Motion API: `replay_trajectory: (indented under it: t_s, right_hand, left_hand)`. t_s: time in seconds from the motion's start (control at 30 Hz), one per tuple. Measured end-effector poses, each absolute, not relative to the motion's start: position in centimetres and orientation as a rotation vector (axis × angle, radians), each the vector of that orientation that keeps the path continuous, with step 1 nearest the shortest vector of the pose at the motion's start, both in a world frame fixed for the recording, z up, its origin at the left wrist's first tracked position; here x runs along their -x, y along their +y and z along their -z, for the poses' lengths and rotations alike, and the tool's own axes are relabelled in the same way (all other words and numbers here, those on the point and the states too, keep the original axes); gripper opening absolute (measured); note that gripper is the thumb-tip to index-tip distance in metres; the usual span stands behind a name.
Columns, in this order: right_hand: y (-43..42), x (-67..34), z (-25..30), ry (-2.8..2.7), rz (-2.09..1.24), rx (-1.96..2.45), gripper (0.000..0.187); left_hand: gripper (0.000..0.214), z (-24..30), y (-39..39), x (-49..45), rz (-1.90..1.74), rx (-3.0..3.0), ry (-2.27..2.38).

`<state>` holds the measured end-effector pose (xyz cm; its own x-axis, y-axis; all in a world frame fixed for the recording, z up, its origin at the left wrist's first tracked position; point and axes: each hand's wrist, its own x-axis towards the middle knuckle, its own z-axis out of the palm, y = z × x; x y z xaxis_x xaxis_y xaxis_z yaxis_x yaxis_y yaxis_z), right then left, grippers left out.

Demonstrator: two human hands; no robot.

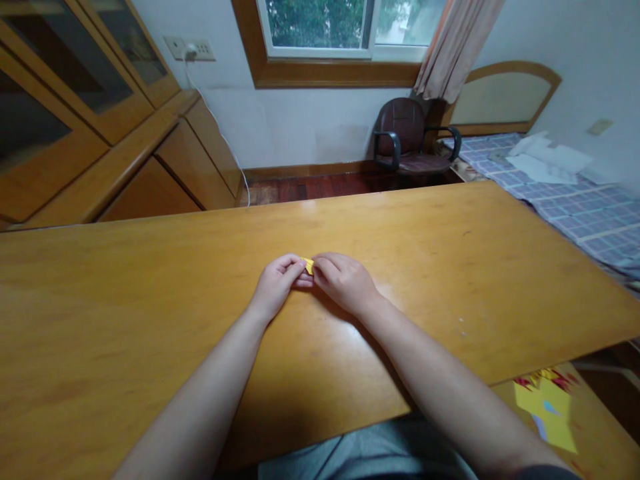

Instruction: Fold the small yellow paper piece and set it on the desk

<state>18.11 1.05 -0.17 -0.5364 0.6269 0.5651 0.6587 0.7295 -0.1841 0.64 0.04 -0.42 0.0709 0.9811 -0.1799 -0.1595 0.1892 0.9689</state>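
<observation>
A small piece of folded yellow paper (309, 265) is held between my two hands, just above the wooden table (165, 293). My left hand (279, 283) pinches its left end between thumb and fingers, with the other fingers curled beneath. My right hand (345, 280) grips the right end, palm down, and its fingers cover that part of the paper. Only a short yellow strip shows between the hands, so its full shape is hidden.
At the lower right, yellow sheets (560, 427) and red and yellow folded pieces (547, 380) lie on a lower surface. Beyond the table stand a brown armchair (403, 130) and a bed (575, 200). A wooden cabinet (200, 160) is at the left.
</observation>
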Motion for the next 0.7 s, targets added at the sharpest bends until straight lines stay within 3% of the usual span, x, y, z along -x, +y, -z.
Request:
replay_trajectory:
  t_s: [0.7]
  right_hand:
    - [1.01, -17.86, 0.04, -2.282, -0.089, 0.9, 0.017]
  left_hand:
    - [0.029, 0.58, 0.2, -0.66, -1.15, -1.004, 1.209]
